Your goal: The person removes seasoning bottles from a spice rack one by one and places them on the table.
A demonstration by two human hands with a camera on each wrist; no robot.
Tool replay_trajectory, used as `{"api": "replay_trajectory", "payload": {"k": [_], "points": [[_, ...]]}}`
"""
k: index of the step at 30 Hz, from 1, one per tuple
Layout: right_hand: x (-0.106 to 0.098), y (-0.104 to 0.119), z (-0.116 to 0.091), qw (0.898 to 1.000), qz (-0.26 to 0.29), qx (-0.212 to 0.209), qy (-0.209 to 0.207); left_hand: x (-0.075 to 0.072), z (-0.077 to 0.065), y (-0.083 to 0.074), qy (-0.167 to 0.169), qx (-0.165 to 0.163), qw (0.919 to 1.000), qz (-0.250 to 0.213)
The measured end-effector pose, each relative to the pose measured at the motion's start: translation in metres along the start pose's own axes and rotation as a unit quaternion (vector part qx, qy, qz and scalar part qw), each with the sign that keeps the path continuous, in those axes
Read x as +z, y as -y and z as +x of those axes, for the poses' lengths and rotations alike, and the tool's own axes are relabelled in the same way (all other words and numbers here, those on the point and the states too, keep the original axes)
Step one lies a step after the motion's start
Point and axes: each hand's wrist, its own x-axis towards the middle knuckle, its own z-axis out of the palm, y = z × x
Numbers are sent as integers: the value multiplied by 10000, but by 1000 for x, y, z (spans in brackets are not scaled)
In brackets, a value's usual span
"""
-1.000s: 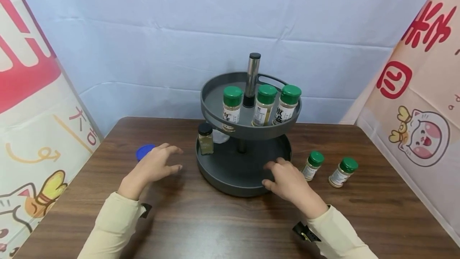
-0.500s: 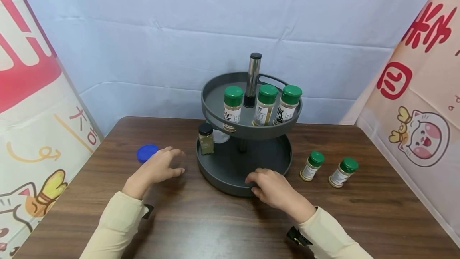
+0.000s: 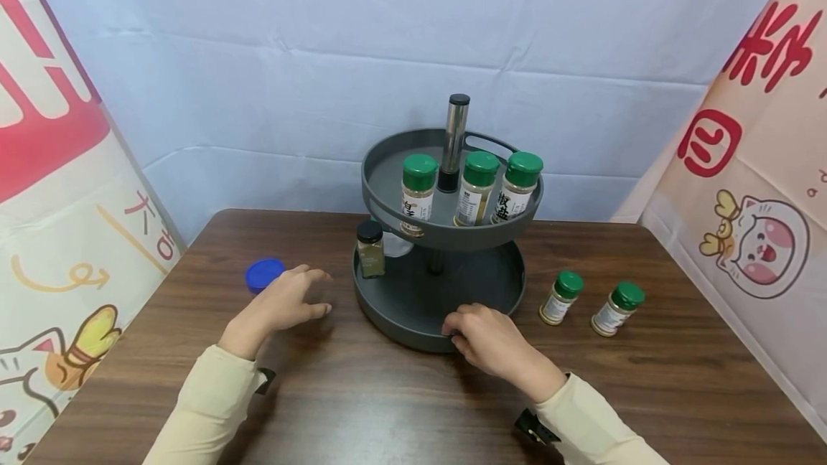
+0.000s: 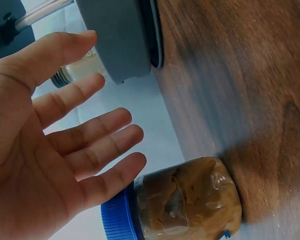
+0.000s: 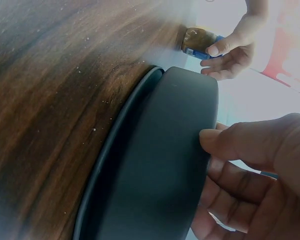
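Lower tray [image 3: 420, 307]: base of the rack [image 3: 454, 238], on the bench [image 3: 362, 415].
Right hand [image 3: 491, 343]: pinching rim, rack's front.
Left hand [image 3: 281, 300]: wide, empty, left of rack.
Upper jars [image 3: 476, 191]: gentle, level force should keep them upright.

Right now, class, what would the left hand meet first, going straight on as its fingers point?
Probably the lower tray, on its left side; height is unclear, so the left hand might reach the black-capped jar first.
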Motion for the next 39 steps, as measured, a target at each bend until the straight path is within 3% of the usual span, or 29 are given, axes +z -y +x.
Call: {"api": "replay_trajectory", "payload": {"k": [13, 28, 39], "points": [[-4, -4, -8, 9999, 139, 58, -33, 2, -7, -11, 158, 96, 9998, 119], [-13, -21, -21, 9997, -19, 226, -129, 11, -16, -38, 231, 331, 9984, 393], [-17, -38, -26, 9989, 88, 450, -140, 14, -20, -57, 252, 769, 9958, 435]]}}
